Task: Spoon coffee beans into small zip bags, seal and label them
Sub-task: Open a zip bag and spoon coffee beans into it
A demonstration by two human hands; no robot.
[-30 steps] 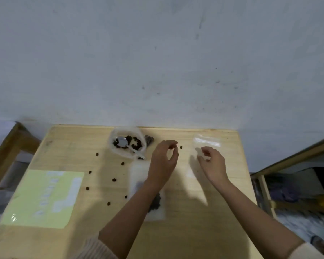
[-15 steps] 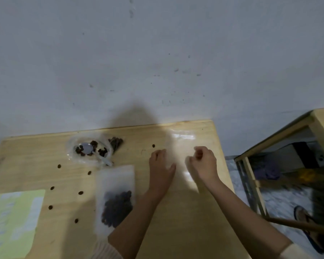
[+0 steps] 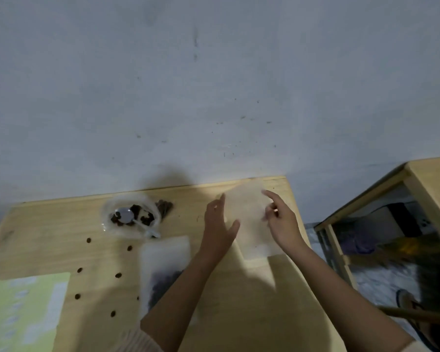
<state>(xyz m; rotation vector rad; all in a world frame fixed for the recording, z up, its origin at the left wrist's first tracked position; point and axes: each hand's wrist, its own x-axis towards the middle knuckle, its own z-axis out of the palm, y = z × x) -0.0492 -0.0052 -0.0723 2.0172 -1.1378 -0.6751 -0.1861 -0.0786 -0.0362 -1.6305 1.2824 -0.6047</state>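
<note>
Zip bag [image 3: 249, 219], clear, between left hand [image 3: 217, 226] and right hand [image 3: 282, 223].

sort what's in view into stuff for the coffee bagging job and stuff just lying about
For the job: empty zip bag between left hand and right hand, bean tub, spoon, filled bag, label sheet.
Lying about: spilled beans, side table.

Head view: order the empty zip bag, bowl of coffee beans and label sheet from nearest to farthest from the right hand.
1. empty zip bag, touching the right hand
2. bowl of coffee beans, farther left, far side
3. label sheet, near left corner
</note>
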